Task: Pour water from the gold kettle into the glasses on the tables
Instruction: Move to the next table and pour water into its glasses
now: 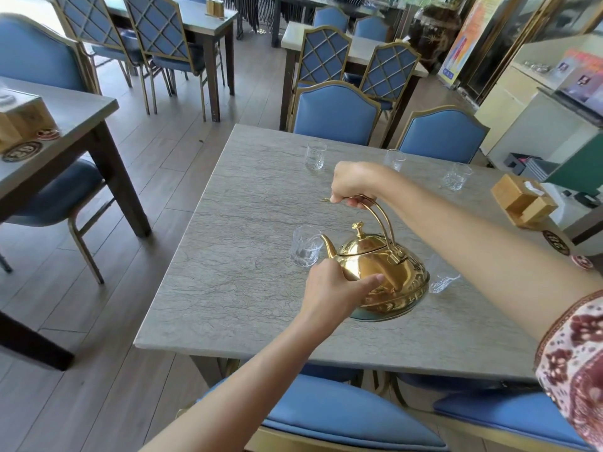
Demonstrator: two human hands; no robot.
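The gold kettle [381, 272] is over the near part of the grey stone table [248, 223], its spout pointing left at a clear glass [305, 246]. My right hand [354, 184] grips the top of the kettle's arched handle. My left hand [332, 290] rests against the kettle's left side, thumb stretched along its body. A second glass [442, 277] stands just right of the kettle, partly hidden by it. Three more glasses stand at the far side: left [315, 155], middle [394, 159], right [456, 176].
A wooden holder [523, 201] sits at the table's right edge. Blue chairs [336, 112] ring the table on the far and near sides. Another table [58, 115] with a wooden box stands to the left, across a strip of wooden floor.
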